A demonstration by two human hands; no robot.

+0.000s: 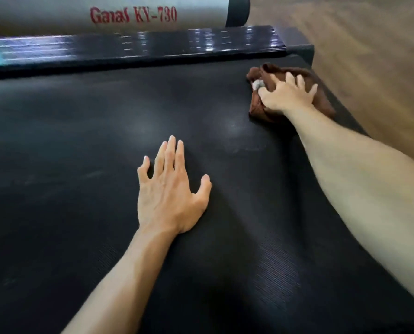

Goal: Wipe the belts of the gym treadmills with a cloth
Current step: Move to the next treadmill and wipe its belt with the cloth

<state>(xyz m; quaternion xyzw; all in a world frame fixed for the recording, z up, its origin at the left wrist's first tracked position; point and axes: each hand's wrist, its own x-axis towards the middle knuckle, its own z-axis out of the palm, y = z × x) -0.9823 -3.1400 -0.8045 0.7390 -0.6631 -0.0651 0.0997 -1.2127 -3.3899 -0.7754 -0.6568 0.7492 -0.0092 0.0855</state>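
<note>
Upper left of frame: a pale grey treadmill cover [56, 13] w/ red lettering "Ganas KY-730", a bit blurred. Just below it a glossy black side rail [133, 48] runs across the top, left to right, w/ a teal patch at its far left edge.

The black ribbed belt [68, 153] fills most of the frame, from left edge to lower right. Faint scuffs and pale sheen spots show near centre.

Centre, slightly low: left hand [169, 191] lies flat on the belt, palm down, fingers straight and a little spread, thumb out to the right. It holds nothing. Forearm comes up from the bottom edge.

Upper right: right hand [285, 95] presses down on a bunched brown cloth [324, 102], fingers spread over the top of it and bent a little into the folds. Cloth sits under and around the hand, sticking out on the left, far side and right, at the belt's far right corner near the rail's end. A small whitish bit [257, 85] shows at the cloth's left side by the thumb; can't tell what it is. Right forearm runs in from the right edge.

Far right and top right: wood-look floor [369, 56], beside the belt.
</note>
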